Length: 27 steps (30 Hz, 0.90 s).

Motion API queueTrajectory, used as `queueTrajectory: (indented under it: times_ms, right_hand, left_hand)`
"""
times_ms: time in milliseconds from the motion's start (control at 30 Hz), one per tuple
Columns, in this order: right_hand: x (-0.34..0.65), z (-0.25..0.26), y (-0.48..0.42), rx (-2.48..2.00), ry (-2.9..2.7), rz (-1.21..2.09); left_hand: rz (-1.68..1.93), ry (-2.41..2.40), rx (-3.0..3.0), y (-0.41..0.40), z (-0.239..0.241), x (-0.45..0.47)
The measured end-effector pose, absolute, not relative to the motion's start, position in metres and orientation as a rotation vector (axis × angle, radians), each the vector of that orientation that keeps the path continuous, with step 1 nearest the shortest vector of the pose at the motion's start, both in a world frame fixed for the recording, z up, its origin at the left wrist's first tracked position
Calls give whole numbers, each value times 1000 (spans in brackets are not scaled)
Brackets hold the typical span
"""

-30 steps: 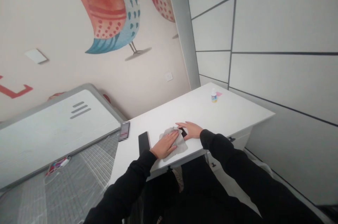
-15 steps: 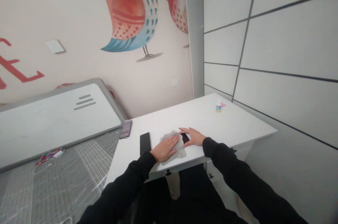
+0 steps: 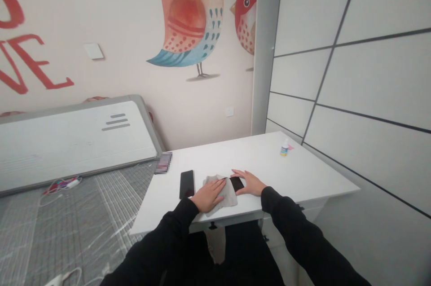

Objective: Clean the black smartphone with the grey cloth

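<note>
Logged from my remote station, head view. Room: a mural wall [image 3: 111, 84] with painted birds and red lettering stands ahead, and a panelled wall [image 3: 363, 97] with dark seams runs along the right. A large white board [image 3: 67, 142] with a grey rim leans low on the left, above a grey woven mat [image 3: 74, 227] under clear plastic; a tangle of cable [image 3: 62, 183] lies on the mat.

Work surface: a white desk [image 3: 262, 160] fills the centre. At its far corner stand a small bottle [image 3: 284, 147] with a blue band and a pink slip [image 3: 290, 147]. A pixelated object [image 3: 163, 163] sits at the desk's left edge.

Nearer, I note a black phone [image 3: 186, 184] lying flat, just left of a grey cloth [image 3: 218, 191]. A black slab [image 3: 236, 183], probably a second phone, lies at the cloth's right edge.

Left hand [image 3: 209, 196]: palm down on the cloth, fingers extended, not clenched. Right hand [image 3: 249, 183]: on the desk, fingers spread and released, fingertips just beside the slab.
</note>
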State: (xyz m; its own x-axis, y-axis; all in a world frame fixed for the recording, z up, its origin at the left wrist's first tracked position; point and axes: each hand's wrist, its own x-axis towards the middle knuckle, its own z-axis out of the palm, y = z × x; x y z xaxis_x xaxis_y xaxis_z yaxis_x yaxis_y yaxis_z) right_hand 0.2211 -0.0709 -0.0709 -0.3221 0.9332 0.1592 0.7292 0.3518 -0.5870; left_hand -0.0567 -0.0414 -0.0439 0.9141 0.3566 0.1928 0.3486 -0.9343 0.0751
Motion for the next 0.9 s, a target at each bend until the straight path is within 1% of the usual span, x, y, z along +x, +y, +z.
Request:
queueTrajectory:
  times_ms: [133, 267, 467, 667, 800, 900]
  right_hand:
    - [220, -69, -72, -1435, -2148, 584]
    - [221, -69, -75, -1434, -2147, 630]
    - [222, -70, -78, -1445, -2144, 728]
    - [223, -80, -81, -1494, -2121, 851]
    - [228, -85, -81, -1499, -2136, 916]
    - [227, -88, -70, -1421, -2146, 1027]
  left_hand:
    - [313, 622, 3023, -52, -40, -75]
    - [231, 515, 2997, -52, -36, -73]
    - [102, 256, 2933, -35, -31, -41]
    - [83, 95, 2907, -21, -39, 1]
    - [124, 197, 2907, -27, -52, 2]
    - [152, 339, 2896, -42, -59, -10]
